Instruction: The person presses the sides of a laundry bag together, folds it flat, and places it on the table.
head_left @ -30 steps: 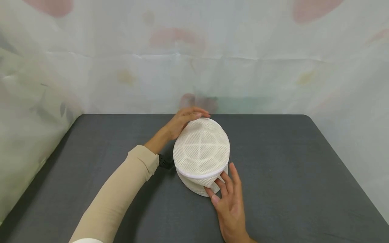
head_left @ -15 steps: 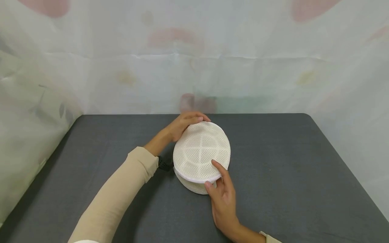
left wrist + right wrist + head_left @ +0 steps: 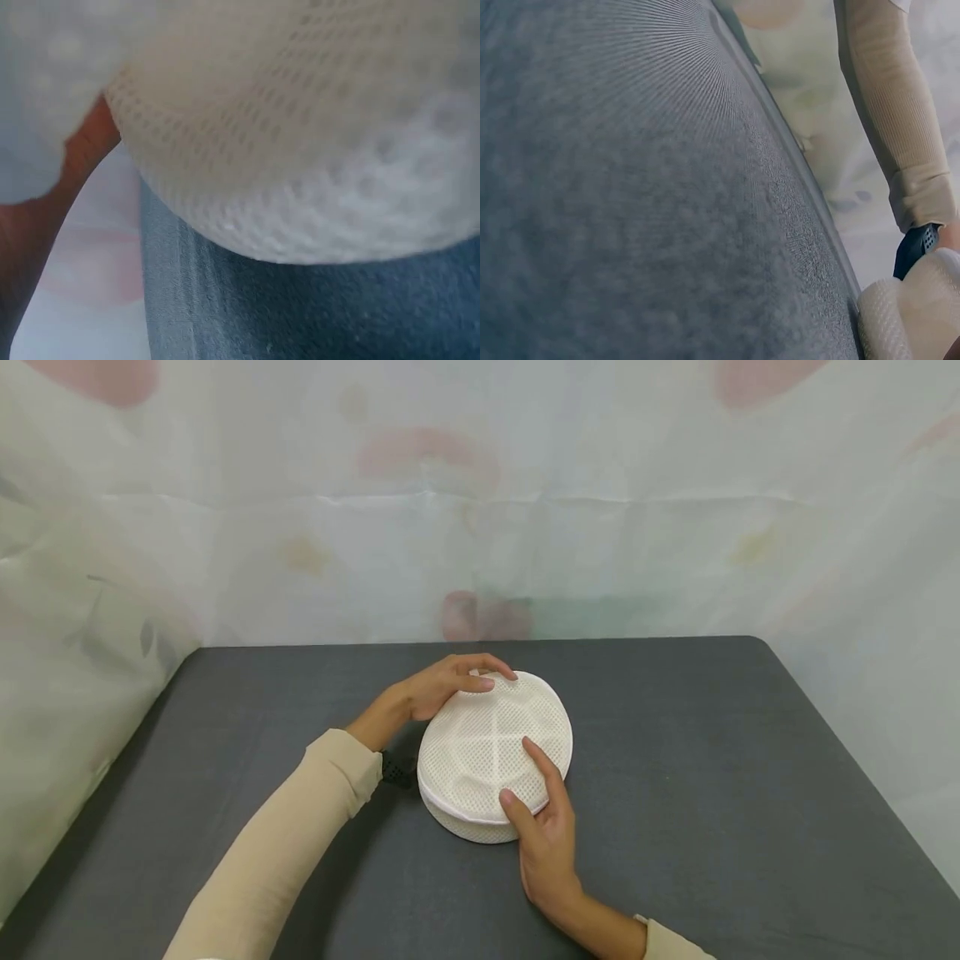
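A round white mesh case sits on the grey table, near its middle and a little toward the far edge. Its domed lid, ribbed in a cross pattern, lies down on the lower half, with a white rim showing round the near edge. The left hand rests on the far left edge of the lid, fingers bent loosely over the rim and touching the mesh without closing round it. The right hand comes from the near side; its fingers lie fairly straight on top of the lid near the front, pressing it, while the thumb sits against the rim. Both arms wear beige sleeves, and a black wrist strap shows just left of the case. In the left wrist view the mesh fills most of the frame above the grey cloth, with a finger against its side. Behind the table hangs a pale curtain with faint pink patches.
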